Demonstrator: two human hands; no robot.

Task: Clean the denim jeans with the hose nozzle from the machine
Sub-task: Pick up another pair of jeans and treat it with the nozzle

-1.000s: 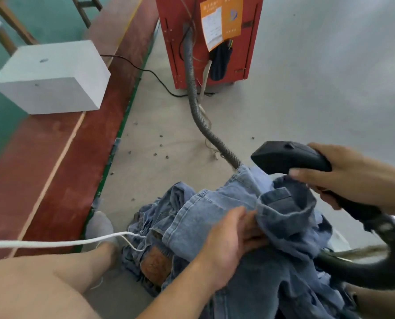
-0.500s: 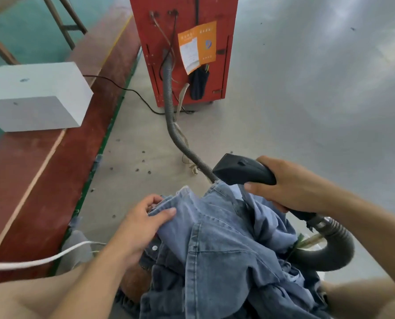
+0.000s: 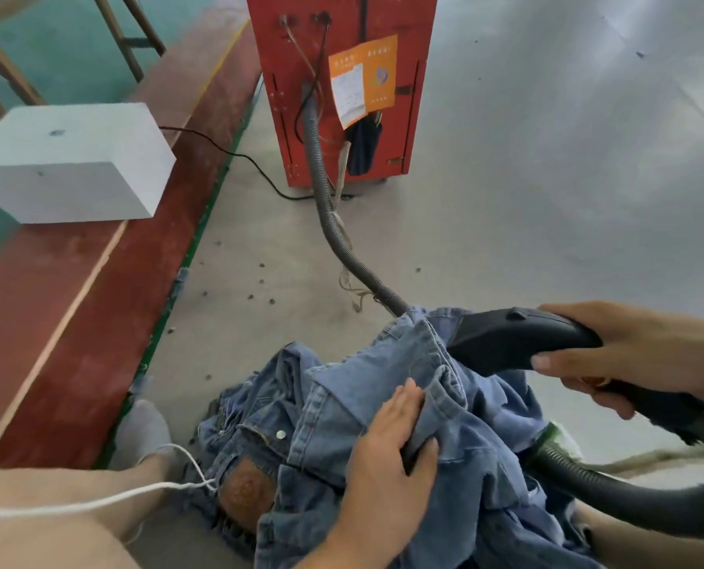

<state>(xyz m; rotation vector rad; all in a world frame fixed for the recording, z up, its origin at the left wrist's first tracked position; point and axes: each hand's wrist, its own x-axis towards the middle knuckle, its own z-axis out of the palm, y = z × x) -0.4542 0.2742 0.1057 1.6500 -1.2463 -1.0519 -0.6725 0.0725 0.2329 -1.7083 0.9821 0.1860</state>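
Head: jeans (image 3: 383,404) under left hand (image 3: 387,457); nozzle (image 3: 518,342) in right hand (image 3: 629,355).

Bright, even daylight; soft glare on the grey floor (image 3: 568,166) toward 1 o'clock; faint shadows; wide-angle bending and slight blur at the edges.

Both forearms are bare with no sleeves showing, the left hand (image 3: 387,457) and right hand (image 3: 646,355) wear no gloves or rings, the legs are bare, and a pale grey fabric sock (image 3: 143,431) covers the left foot.
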